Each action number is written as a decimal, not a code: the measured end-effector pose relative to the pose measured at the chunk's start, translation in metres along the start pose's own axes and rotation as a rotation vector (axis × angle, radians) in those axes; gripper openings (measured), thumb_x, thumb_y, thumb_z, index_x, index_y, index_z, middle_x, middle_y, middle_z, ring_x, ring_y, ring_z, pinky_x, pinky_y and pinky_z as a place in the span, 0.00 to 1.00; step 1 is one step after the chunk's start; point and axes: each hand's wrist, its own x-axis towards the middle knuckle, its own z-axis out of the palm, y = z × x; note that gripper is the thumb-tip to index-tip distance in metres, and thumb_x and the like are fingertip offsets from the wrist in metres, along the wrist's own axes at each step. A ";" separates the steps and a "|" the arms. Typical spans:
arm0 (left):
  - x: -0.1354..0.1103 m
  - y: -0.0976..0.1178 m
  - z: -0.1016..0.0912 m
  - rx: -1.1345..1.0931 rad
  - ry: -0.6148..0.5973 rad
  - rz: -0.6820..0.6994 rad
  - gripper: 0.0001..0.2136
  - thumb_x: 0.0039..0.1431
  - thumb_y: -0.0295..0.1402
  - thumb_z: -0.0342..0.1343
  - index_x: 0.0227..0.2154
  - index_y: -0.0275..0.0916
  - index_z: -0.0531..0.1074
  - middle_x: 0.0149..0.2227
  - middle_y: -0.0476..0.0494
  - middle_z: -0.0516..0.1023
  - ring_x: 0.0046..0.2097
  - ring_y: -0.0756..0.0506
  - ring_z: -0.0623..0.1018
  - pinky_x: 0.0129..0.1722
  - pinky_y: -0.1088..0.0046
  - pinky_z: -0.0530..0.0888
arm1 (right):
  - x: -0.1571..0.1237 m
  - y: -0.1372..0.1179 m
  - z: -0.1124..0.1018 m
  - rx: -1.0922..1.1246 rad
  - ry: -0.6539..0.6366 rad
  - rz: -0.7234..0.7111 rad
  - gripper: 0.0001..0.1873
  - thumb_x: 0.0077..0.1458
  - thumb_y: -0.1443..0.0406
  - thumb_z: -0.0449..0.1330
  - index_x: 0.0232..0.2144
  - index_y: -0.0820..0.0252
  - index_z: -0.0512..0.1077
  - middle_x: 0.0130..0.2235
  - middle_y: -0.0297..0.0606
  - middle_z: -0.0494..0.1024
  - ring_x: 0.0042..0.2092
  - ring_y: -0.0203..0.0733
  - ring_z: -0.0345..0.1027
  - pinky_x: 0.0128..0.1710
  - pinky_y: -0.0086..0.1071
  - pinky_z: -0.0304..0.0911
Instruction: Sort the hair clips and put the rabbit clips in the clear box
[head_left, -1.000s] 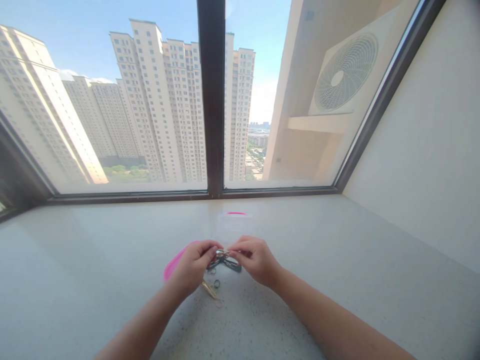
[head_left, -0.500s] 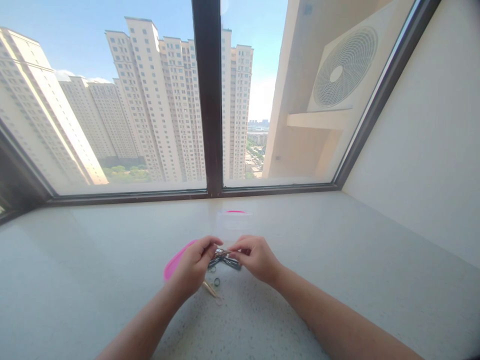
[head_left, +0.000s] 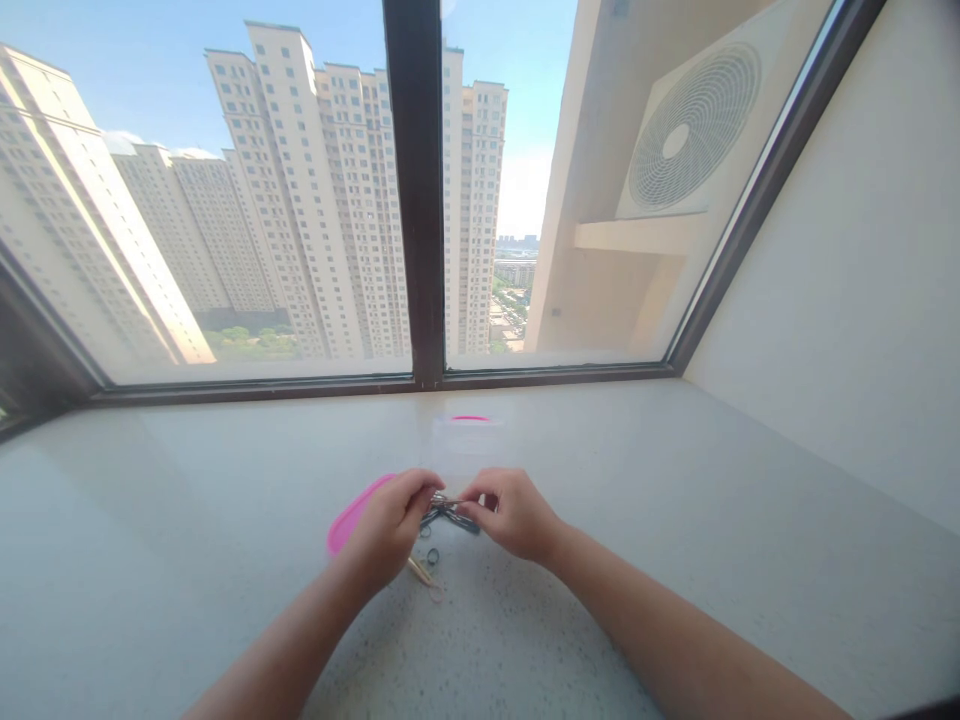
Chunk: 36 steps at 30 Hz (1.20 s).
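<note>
Both hands meet over the pale stone windowsill (head_left: 187, 520). My left hand (head_left: 386, 530) and my right hand (head_left: 511, 515) each pinch one end of a small bunch of dark metal clips (head_left: 448, 514) held just above the sill. Below the hands lie a gold-coloured clip (head_left: 420, 572) and a small dark ring (head_left: 433, 556). A pink lid (head_left: 346, 521) lies flat behind my left hand, partly hidden by it. A clear plastic box (head_left: 466, 443) with a pink edge stands just beyond the hands.
A large window with a dark centre post (head_left: 420, 200) runs along the back of the sill. A plain wall (head_left: 862, 300) rises at the right. Outside are tall apartment blocks and an air-conditioner unit (head_left: 686, 135).
The hands stay together on the clips with only slight finger movement. The view has shifted a little.
</note>
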 end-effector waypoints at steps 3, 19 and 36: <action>0.002 0.002 -0.002 -0.028 -0.017 -0.062 0.11 0.60 0.34 0.45 0.30 0.39 0.71 0.29 0.48 0.75 0.33 0.47 0.73 0.35 0.74 0.66 | -0.001 0.000 0.000 0.006 -0.054 -0.006 0.05 0.49 0.65 0.63 0.28 0.61 0.78 0.26 0.34 0.77 0.24 0.32 0.62 0.26 0.25 0.56; 0.004 0.001 -0.002 -0.200 -0.049 -0.097 0.13 0.58 0.40 0.49 0.29 0.37 0.73 0.26 0.48 0.73 0.30 0.48 0.70 0.30 0.75 0.66 | -0.002 0.001 0.006 0.193 0.028 0.101 0.11 0.52 0.61 0.60 0.25 0.64 0.74 0.21 0.33 0.71 0.22 0.32 0.61 0.23 0.26 0.55; 0.001 0.001 0.003 -0.443 -0.191 -0.222 0.13 0.55 0.40 0.55 0.26 0.34 0.75 0.22 0.46 0.75 0.26 0.48 0.74 0.29 0.74 0.70 | -0.003 -0.002 0.007 0.250 0.198 -0.038 0.13 0.53 0.61 0.60 0.40 0.60 0.68 0.31 0.34 0.69 0.25 0.31 0.60 0.25 0.26 0.59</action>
